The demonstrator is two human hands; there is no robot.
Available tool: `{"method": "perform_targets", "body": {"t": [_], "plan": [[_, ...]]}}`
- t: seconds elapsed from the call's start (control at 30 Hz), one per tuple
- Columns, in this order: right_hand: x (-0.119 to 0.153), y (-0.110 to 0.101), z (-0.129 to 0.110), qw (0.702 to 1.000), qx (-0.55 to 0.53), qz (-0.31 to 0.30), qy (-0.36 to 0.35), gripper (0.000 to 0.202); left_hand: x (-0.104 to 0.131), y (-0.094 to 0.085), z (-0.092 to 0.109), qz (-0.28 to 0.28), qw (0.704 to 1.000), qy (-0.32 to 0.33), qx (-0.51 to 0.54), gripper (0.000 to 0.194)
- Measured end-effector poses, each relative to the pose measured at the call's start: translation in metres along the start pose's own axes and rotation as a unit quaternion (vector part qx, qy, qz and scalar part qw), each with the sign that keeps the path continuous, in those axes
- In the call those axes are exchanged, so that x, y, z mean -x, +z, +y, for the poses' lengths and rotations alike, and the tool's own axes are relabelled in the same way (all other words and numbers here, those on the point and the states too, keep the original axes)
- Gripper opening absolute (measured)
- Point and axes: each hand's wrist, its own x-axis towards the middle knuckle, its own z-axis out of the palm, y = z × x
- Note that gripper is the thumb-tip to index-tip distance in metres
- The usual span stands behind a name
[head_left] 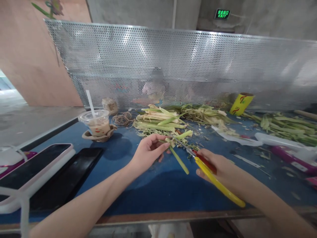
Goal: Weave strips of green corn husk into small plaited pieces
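Note:
In the middle of the blue table, my left hand [148,150] pinches short pieces of green plant stalk [179,160] between thumb and fingers. One piece points down toward the table's front edge, another toward the upper right. My right hand [219,167] is closed around shears [218,185] with one yellow and one red handle. Their metal blades reach to the stalk at my left fingertips; whether the tips touch it I cannot tell. Just beyond lies a pile of cut green stalks and leaves [160,120], with trimmed scraps around it.
At left are a lidded drink cup [96,124] in a cardboard holder, a black phone-like slab [66,177] and a white-edged phone [37,168]. A yellow tube [241,104], more stalks [289,127] and a thin blade-like tool [250,163] lie right. A perforated metal screen [173,66] stands behind.

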Motion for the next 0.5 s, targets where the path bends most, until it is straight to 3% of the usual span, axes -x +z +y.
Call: {"method": "perform_targets", "body": {"t": [0.23, 0.5], "plan": [[0.003, -0.001, -0.005, 1.0, -0.003, -0.019, 0.011, 0.032, 0.001, 0.0, 0.001, -0.001, 1.0, 0.003, -0.015, 0.022], [0.004, -0.001, -0.012, 1.0, 0.005, 0.004, 0.014, 0.025, 0.002, 0.0, 0.004, 0.001, 1.0, 0.009, -0.009, 0.024]]}}
